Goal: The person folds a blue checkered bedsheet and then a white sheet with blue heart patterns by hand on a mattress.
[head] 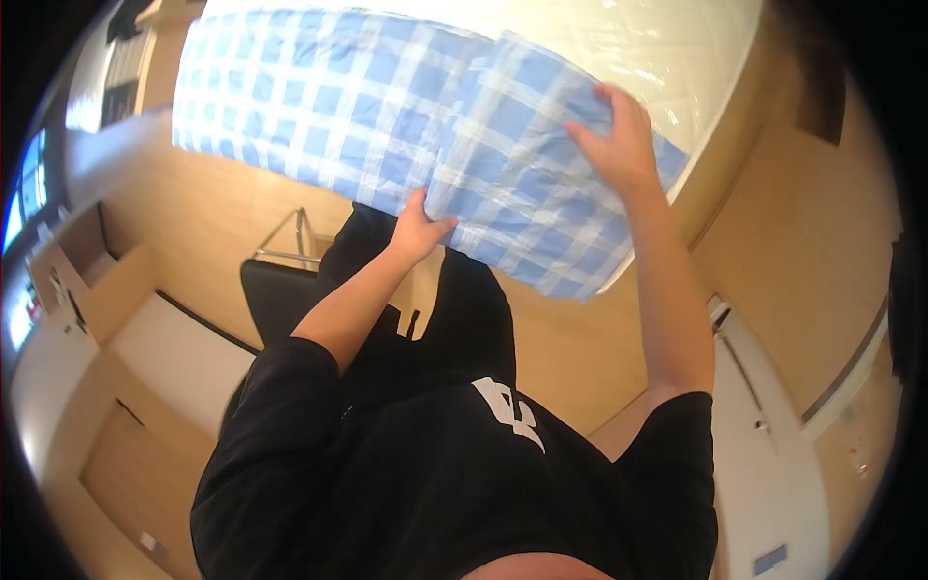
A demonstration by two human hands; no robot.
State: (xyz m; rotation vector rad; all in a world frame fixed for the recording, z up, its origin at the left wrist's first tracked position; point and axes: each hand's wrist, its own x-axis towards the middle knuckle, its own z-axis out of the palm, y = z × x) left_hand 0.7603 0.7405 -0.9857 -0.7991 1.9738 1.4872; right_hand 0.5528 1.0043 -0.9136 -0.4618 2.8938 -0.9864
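Note:
A blue-and-white checked quilt or similar bedding (348, 109) lies in a long folded strip across the near part of a mattress (696, 51). Its right-hand part is doubled over, and the fold's edge runs down near the middle. My left hand (419, 230) holds the near edge below that fold, thumb on top; its other fingers are partly hidden. On the doubled part, toward the far right, lies my right hand (622, 141). Its thumb and forefinger are spread on the cloth; whether it grips is unclear.
The mattress has a shiny cover and a wooden bed frame (714, 174) at its right. Behind my legs stand a black chair (279, 293) and a metal-legged piece of furniture (297, 235). Wooden cabinets (123, 290) stand at left; a white door (768, 435) is at right.

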